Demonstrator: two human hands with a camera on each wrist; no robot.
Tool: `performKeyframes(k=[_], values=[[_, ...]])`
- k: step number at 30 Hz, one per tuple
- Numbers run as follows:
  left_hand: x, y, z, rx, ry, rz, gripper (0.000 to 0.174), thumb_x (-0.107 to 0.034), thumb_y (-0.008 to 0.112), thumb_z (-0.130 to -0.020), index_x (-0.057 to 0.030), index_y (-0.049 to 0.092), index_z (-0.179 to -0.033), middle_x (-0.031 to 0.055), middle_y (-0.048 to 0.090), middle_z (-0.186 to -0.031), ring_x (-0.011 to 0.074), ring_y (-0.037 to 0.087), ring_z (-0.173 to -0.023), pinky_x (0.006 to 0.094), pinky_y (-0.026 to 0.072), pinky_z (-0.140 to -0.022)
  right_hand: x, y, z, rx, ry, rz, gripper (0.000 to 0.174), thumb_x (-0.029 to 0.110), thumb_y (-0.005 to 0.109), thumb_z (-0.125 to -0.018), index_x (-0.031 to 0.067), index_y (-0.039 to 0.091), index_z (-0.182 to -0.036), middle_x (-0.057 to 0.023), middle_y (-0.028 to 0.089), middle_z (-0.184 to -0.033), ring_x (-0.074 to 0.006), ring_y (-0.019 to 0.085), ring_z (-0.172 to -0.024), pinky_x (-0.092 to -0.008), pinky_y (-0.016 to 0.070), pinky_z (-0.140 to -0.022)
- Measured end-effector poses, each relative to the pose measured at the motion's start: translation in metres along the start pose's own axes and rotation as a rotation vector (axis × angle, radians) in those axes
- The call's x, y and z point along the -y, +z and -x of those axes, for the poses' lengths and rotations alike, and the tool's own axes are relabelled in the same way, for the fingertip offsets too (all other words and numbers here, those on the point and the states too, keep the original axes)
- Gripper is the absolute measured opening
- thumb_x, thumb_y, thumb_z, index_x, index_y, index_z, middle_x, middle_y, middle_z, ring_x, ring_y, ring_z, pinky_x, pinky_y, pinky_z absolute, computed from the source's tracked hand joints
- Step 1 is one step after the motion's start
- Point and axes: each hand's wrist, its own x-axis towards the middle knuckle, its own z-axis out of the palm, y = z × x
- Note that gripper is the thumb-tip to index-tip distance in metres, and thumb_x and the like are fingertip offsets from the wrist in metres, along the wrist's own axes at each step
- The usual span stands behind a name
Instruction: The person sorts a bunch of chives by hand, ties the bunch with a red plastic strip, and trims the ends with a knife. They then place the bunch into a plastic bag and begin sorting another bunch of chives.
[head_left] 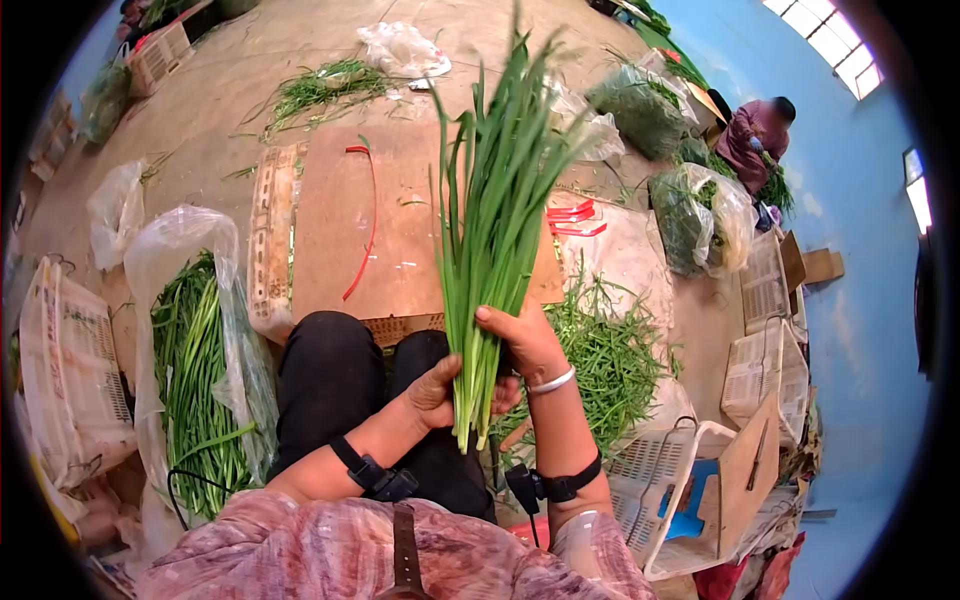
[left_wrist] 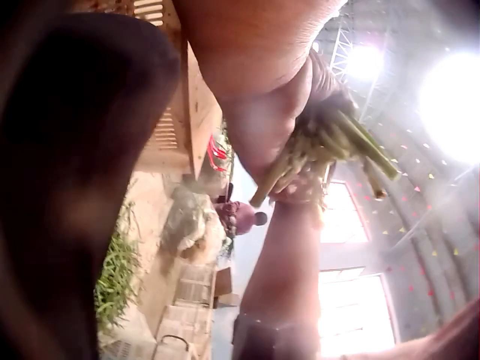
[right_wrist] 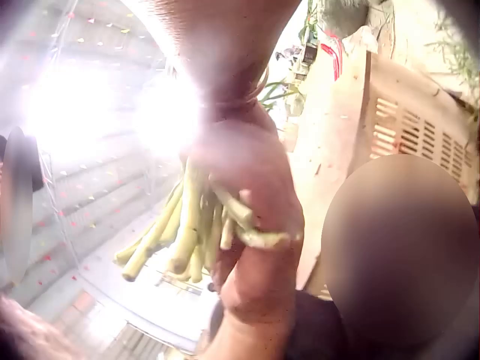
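Both hands hold an upright bunch of garlic chives [head_left: 500, 200] above the person's lap, its leaves fanning upward and its pale stem ends [head_left: 472, 420] pointing down. The left hand [head_left: 437, 393] grips the lower stems from the left side. Higher up, the right hand [head_left: 522, 338] wraps round the bunch from the right, its thumb lying across the stems. In the left wrist view the cut stem ends [left_wrist: 330, 142] stick out between the hands. The right wrist view shows stem ends [right_wrist: 184, 232] beside the fingers, which are partly hidden by glare.
Ahead, a board [head_left: 330, 220] lies over a crate [head_left: 270, 270], with one red strip [head_left: 372, 220] on it and more red strips [head_left: 575, 215] to the right. An open plastic bag of greens [head_left: 200, 380] stands at left. Loose trimmings [head_left: 600, 370] and a white crate [head_left: 650, 490] are at right.
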Motion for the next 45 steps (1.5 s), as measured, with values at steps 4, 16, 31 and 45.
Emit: performKeyframes(k=[4, 16, 31, 45], values=[[-0.003, -0.030, -0.001, -0.375, 0.202, -0.020, 0.062, -0.053, 0.058, -0.078, -0.0072, 0.050, -0.118, 0.0129, 0.059, -0.107, 0.0295, 0.058, -0.098, 0.0448, 0.0450, -0.089, -0.052, -0.028, -0.018, -0.144, 0.097, -0.029, 0.037, 0.009, 0.068, -0.076, -0.0027, 0.052, -0.106, -0.0098, 0.061, -0.093, -0.0169, 0.060, -0.077, -0.0304, 0.0509, -0.068], [0.003, -0.035, 0.004, -0.593, 0.124, -0.282, 0.037, -0.018, 0.069, -0.077, -0.0049, 0.053, -0.107, 0.0084, 0.061, -0.092, 0.0221, 0.062, -0.080, 0.0375, 0.0542, -0.069, -0.084, -0.026, -0.018, -0.232, -0.002, 0.322, 0.045, 0.025, 0.060, -0.084, -0.0052, 0.046, -0.114, -0.0123, 0.059, -0.100, -0.0188, 0.056, -0.086, -0.0301, 0.0458, -0.076], [0.017, -0.020, -0.005, -0.634, 0.251, -0.276, 0.023, -0.003, 0.068, -0.075, -0.0020, 0.057, -0.095, 0.0067, 0.064, -0.083, 0.0136, 0.060, -0.066, 0.0280, 0.0515, -0.058, 0.029, -0.031, -0.109, -0.207, -0.283, 0.824, 0.026, 0.007, 0.060, -0.077, -0.0034, 0.060, -0.101, -0.0148, 0.066, -0.081, -0.0173, 0.064, -0.070, -0.0279, 0.0503, -0.061], [0.030, -0.024, -0.009, -0.800, 0.458, -0.519, 0.023, -0.001, 0.068, -0.075, -0.0033, 0.057, -0.095, 0.0026, 0.060, -0.084, 0.0112, 0.057, -0.070, 0.0250, 0.0476, -0.064, 0.008, -0.055, -0.158, 0.031, -0.132, 1.222, 0.023, 0.012, 0.061, -0.068, 0.0032, 0.067, -0.089, -0.0185, 0.065, -0.079, -0.0287, 0.064, -0.076, -0.0351, 0.0497, -0.072]])
